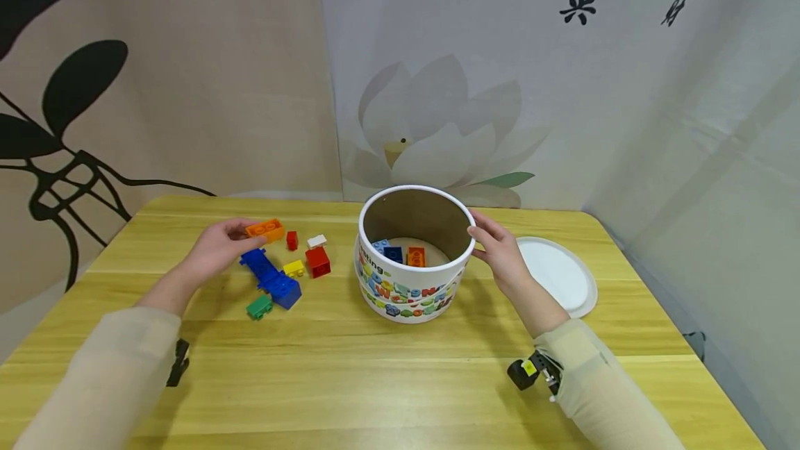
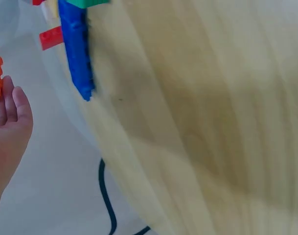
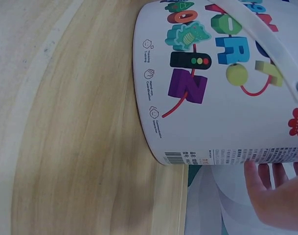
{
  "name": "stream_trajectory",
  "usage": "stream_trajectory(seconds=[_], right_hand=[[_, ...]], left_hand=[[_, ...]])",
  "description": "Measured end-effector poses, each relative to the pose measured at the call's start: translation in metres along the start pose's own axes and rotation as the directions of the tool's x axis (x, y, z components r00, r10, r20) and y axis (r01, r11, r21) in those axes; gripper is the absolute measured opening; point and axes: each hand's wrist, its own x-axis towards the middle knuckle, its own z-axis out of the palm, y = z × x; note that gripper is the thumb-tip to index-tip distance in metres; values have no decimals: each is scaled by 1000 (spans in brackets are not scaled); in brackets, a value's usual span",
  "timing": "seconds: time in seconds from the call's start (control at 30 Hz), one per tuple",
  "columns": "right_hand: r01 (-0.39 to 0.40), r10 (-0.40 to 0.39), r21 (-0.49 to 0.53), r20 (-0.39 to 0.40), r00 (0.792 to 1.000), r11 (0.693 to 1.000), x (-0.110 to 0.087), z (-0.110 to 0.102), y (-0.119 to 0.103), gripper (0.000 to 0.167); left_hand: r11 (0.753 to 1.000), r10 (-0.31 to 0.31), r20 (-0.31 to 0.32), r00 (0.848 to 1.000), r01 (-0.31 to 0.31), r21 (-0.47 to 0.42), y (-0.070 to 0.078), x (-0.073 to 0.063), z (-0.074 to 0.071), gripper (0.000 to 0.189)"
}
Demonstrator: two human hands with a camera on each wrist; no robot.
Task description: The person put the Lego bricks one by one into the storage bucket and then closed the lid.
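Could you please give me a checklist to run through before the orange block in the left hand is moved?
1. Left hand pinching the orange block: ok.
2. Right hand touching the bucket near its rim: ok.
3. Bucket upright, with its mouth uncovered: ok; the white lid lies on the table.
4. Space inside the bucket: ok; only a few blocks show at the bottom.
5. Table cleared of loose blocks: not ok; blue, red, yellow, green and white ones lie there.
6. Orange block fully clear of the table: cannot tell.
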Motion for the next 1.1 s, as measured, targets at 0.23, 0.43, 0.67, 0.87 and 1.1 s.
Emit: stream_trajectory(seconds=[0.23,0.43,0.67,0.87,1.1], right_hand=[[-2,2,4,-5,1000,1000,-1,1,-1,45],[2,-2,-5,1,1000,1000,-2,0,-1,45],[-5,5,3,-5,1000,1000,-1,1,-2,45],[-4,4,7,-7,1000,1000,-1,1,-1,45],[0,0,2,-2,1000,1000,-1,0,0,45]], left_hand=[[1000,19,10,1000,-19,-12,19,3,-4,62],[998,55,5,998,-55,-22,38,8,-7,58],[997,78,13,997,-77,-27,63,11,-6,55],[991,114,52,992,-110,-69,82,15,0,51],[984,151,81,985,-142,-104,105,18,11,46]])
